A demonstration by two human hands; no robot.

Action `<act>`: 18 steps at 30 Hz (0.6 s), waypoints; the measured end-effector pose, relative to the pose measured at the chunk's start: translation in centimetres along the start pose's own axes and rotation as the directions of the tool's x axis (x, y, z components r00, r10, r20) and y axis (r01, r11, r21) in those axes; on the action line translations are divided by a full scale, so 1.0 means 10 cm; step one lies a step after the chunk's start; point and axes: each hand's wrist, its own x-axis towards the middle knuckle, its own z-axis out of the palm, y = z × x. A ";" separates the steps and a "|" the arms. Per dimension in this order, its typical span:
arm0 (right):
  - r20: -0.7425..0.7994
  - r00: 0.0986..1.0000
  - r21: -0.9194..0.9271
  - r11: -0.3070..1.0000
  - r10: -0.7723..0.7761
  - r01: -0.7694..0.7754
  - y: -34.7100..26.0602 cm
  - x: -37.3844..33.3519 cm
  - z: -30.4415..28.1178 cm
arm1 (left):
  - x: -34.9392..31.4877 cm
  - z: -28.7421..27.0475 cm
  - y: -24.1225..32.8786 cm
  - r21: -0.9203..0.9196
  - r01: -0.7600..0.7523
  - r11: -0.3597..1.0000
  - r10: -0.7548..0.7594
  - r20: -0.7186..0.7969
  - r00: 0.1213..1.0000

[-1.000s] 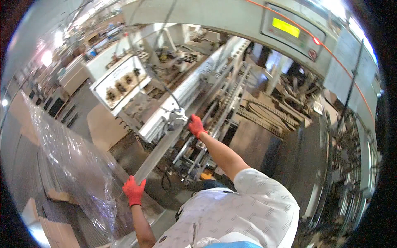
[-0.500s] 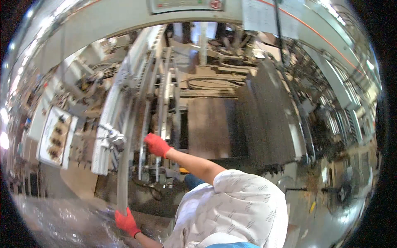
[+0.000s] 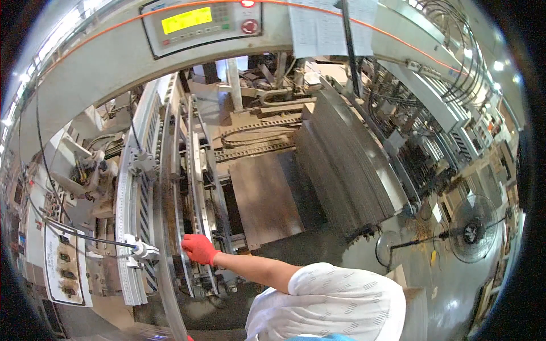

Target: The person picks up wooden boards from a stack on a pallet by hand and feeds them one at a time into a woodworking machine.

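My right hand (image 3: 199,249), in a red glove, reaches left across the machine, with its fingers curled closed. It is next to the metal rails (image 3: 195,187); what the fingers grip, if anything, is hidden. Just left of it a long narrow grey-brown board (image 3: 168,278) runs along the machine toward me, seen nearly edge-on. Only a red sliver of my left hand (image 3: 190,339) shows at the lower edge, beside the board's near end; its fingers are out of sight. A slotted white rail (image 3: 126,221) with a white clamp fitting (image 3: 142,250) lies left of the board.
A flat brown panel (image 3: 267,199) lies right of the rails, next to a tall stack of dark panels (image 3: 350,170) on edge. Overhead crosses a grey beam (image 3: 114,62) carrying a control panel (image 3: 202,25). A floor fan (image 3: 471,232) stands at the right.
My view has shifted, bringing the control panel lower into sight. The left hand, earlier gripping the board's near end, has dropped almost out of the picture. The right hand stays by the rails.
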 end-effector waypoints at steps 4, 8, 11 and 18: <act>0.018 1.000 -0.017 1.000 -0.003 0.003 -0.07 0.06 -0.04 | -0.03 -0.08 0.02 0.066 -0.042 0.997 0.041 0.010 0.999; 0.020 1.000 -0.005 1.000 0.022 -0.022 -0.06 0.04 -0.04 | 0.11 -0.43 0.26 0.052 0.055 0.997 -0.063 0.165 0.984; 0.006 1.000 -0.004 1.000 0.012 -0.012 -0.08 0.06 -0.06 | 0.10 0.17 -0.06 -0.009 -0.048 0.999 0.047 -0.023 0.999; 0.049 0.998 -0.014 0.999 0.038 -0.037 0.00 0.05 -0.10 | 0.07 1.16 -0.54 0.166 -0.285 0.944 0.327 -0.346 0.879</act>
